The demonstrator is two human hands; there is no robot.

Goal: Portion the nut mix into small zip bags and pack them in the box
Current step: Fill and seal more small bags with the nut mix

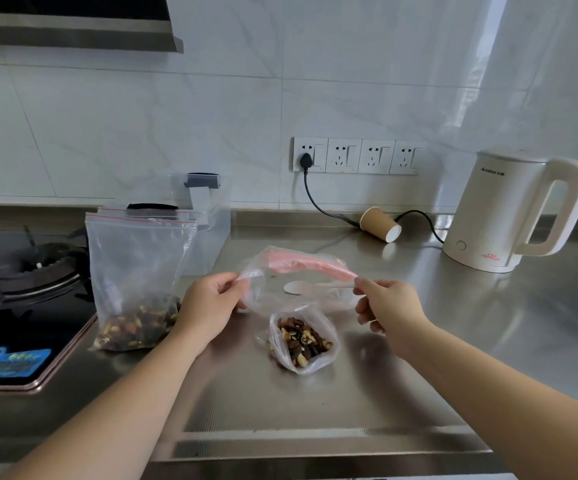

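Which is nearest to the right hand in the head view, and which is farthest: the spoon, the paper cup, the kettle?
From the right hand:
1. Spoon, lying on the counter just left of the hand, seen through the bag.
2. Paper cup, on its side behind the hand, near the wall.
3. Kettle, far right at the back.

Small zip bag [303, 344] of nuts, apparently unsealed, right of big upright bag [135, 271].

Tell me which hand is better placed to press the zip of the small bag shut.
Probably the right hand: it already pinches the pink zip strip of the small bag at its end, while the left hand grips the bag's other corner.
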